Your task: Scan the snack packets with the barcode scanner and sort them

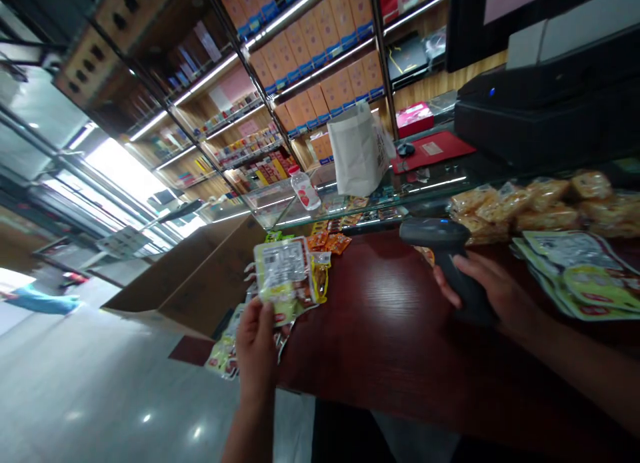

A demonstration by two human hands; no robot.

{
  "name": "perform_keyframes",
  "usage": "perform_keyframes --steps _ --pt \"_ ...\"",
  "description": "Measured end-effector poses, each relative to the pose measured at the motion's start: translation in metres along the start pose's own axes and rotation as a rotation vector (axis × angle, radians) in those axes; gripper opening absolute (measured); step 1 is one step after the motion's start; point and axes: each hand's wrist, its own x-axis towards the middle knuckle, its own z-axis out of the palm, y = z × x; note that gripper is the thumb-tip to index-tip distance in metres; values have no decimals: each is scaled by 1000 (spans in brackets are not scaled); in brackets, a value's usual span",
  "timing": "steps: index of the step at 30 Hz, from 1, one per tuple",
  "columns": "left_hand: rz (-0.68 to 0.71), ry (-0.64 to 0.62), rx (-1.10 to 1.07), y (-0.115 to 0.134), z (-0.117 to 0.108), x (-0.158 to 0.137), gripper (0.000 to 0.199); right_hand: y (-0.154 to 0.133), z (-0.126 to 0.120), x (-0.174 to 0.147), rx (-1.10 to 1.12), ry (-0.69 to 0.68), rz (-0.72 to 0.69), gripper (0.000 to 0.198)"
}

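Note:
Between the thumb and fingers of my left hand [257, 336] is a flat snack packet [284, 273], its printed label side facing me. Beneath and around it lie more snack packets [223, 348], partly hidden by the held one. Small orange sachets [336, 242] lie just beyond, at the desk's left side. My right hand [487, 286] is wrapped round the handle of a dark barcode scanner [463, 269], whose head points left toward the packet. Right of that hand rests a stack of green and white packets [590, 276].
An open cardboard box [200, 276] stands left of the dark red desk [380, 343]. Wrapped snacks [545, 203] are heaped at the back right, before a black machine [540, 116]. A white paper bag [357, 153] and a plastic bottle [305, 189] stand on the glass counter.

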Motion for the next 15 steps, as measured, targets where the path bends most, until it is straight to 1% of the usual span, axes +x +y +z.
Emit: perform_keyframes --steps 1,3,5,6,7,9,11,15 --pt "-56 69 13 -2 -23 4 35 0 0 0 4 -2 -5 27" --pt "-180 112 22 -8 -65 15 43 0 0 0 6 -5 -9 25" --pt "-321 83 -1 -13 -97 26 50 2 -2 1 11 -4 -4 25" --pt "-385 70 4 -15 -109 32 51 3 -3 1 19 0 -1 25" --pt "-435 57 13 -17 -118 36 50 4 -5 2 27 2 3 25" --pt "-492 43 48 -19 -128 42 47 6 -7 4 35 -3 11 26" --pt "-512 22 80 -21 -131 47 46 6 -9 5 31 -16 11 26" --pt "-541 -53 159 -25 -131 53 48 3 -9 6 28 -10 -9 28"
